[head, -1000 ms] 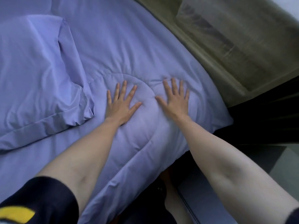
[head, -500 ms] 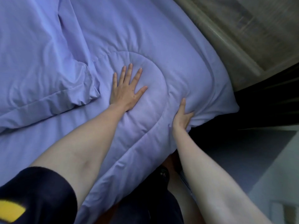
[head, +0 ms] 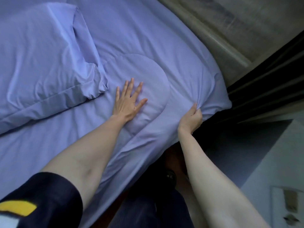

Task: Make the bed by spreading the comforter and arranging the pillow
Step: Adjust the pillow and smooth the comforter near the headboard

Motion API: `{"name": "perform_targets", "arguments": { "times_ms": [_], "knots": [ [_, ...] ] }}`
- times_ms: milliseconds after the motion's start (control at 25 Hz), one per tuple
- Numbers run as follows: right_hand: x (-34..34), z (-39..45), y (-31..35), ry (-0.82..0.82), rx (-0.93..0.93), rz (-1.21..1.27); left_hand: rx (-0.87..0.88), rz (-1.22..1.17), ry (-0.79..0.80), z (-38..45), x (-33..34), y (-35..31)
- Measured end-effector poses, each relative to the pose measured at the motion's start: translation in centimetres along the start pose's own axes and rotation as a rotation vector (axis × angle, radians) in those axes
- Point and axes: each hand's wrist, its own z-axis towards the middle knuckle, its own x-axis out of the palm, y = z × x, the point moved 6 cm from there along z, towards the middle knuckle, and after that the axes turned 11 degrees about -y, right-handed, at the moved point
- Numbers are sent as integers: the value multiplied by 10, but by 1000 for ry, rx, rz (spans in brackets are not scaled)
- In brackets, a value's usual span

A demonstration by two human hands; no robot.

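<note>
A lavender quilted comforter (head: pixel 148 43) covers the bed, with a stitched round pattern near its corner. A pillow (head: pixel 44 66) in a matching lavender case lies on top at the upper left. My left hand (head: pixel 127 102) rests flat on the comforter, fingers spread, just right of the pillow's corner. My right hand (head: pixel 191 120) is closed on the comforter's edge near the bed's right corner, bunching the fabric into folds.
A grey-green wall or headboard panel (head: pixel 230 30) runs along the far right side of the bed. Dark slatted furniture (head: pixel 271 83) stands beyond the corner. Grey floor (head: pixel 246 153) and a pale surface (head: pixel 287 203) lie at the lower right. My legs are below the bed edge.
My right hand slid off the top of the comforter to its edge and closed on the fabric. My left hand stayed flat, shifting slightly toward the pillow.
</note>
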Motion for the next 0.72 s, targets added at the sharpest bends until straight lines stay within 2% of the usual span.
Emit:
{"name": "perform_targets", "arguments": {
  "times_ms": [160,240,440,560,600,720],
  "knots": [
    [-40,4,50,-98,-141,105,1,-31,-103,-12,-25,-8],
    [-47,5,58,-119,-154,98,3,-52,-149,-8,-34,-12],
    [-15,32,-5,21,-46,-343,-3,-24,-79,-3,-21,0],
    [15,35,-23,104,22,-425,-29,-14,-42,-6,-11,16],
    [25,33,-18,95,-37,-418,-35,-16,-34,-5,-9,22],
    [61,7,17,139,-401,-399,-38,-9,-1,-2,-2,35]
  ]
}}
